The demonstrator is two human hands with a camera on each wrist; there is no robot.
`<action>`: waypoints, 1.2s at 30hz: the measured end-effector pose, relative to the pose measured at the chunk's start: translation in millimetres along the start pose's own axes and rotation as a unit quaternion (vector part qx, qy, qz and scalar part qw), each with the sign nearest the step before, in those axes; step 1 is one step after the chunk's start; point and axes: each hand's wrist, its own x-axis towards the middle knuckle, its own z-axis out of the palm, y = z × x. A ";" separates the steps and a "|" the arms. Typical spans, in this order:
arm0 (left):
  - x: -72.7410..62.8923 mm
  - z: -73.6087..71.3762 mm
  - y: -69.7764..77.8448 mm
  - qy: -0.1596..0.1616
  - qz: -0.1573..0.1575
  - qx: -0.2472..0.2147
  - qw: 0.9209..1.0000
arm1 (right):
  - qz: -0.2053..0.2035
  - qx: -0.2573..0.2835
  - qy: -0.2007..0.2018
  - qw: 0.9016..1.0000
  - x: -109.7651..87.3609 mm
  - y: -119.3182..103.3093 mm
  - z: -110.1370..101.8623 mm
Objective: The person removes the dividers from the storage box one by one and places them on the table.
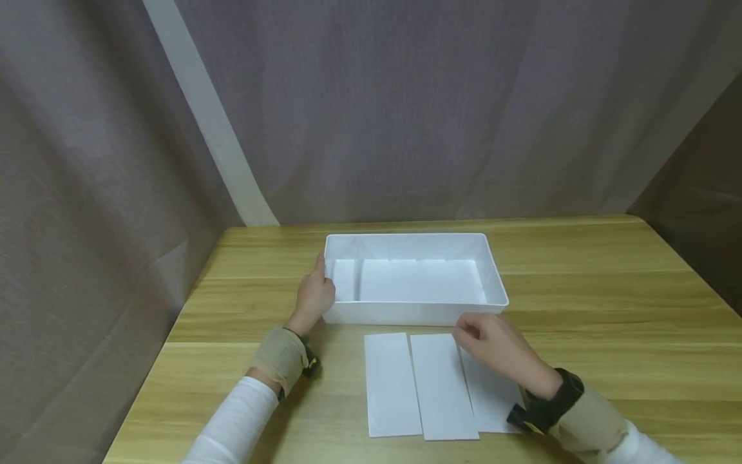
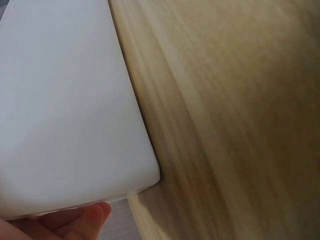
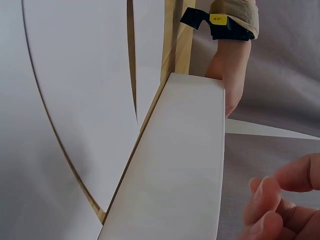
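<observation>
A white plastic storage box (image 1: pixel 415 314) stands on the table, with a narrow section marked off near its left end. At that end, my left hand (image 1: pixel 315 295) grips the side wall, thumb by the front corner and index finger along the outside. Three flat white panels lie in front of the box: a left panel (image 1: pixel 394 386), a middle panel (image 1: pixel 445 390) and a right panel (image 1: pixel 493 396) partly hidden under my right arm. Over the top of the right panel hovers my right hand (image 1: pixel 493 338), fingers loosely curled with nothing between them, close to the box's front right corner.
The wood-grain table (image 1: pixel 603 309) extends to both sides of the box. Grey curtains (image 1: pixel 394 116) hang behind and at the left, with a pale strip (image 1: pixel 214 116) running down them. Each wrist wears a strapped camera.
</observation>
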 end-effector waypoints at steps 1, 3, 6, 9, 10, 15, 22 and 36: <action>-0.2 0.0 0.1 -0.002 -0.002 -0.002 1.000 | -0.001 0.001 0.001 1.000 0.6 -0.2 0.2; -0.5 -0.3 0.3 -0.001 0.001 -0.001 1.000 | -0.005 0.003 0.003 1.000 1.6 -0.4 0.7; -0.5 -0.3 0.1 0.001 0.003 0.001 1.000 | -0.011 0.005 0.007 1.000 3.1 -1.0 1.7; -0.5 -0.1 -0.4 0.004 0.007 0.004 1.000 | -0.016 0.008 0.009 1.000 4.3 -1.6 2.4; -0.3 0.2 -0.6 0.003 0.006 0.004 1.000 | -0.018 0.009 0.009 1.000 4.7 -1.8 2.7; 0.1 0.3 -0.8 0.001 0.005 0.007 1.000 | -0.015 0.014 0.008 1.000 6.9 -2.7 3.6; -1.2 -0.8 1.1 0.003 0.007 0.007 1.000 | -0.011 0.021 0.003 1.000 10.2 -6.3 2.3; -1.3 -0.2 0.2 0.002 0.011 0.014 1.000 | -0.011 0.026 0.009 1.000 19.9 -10.3 4.4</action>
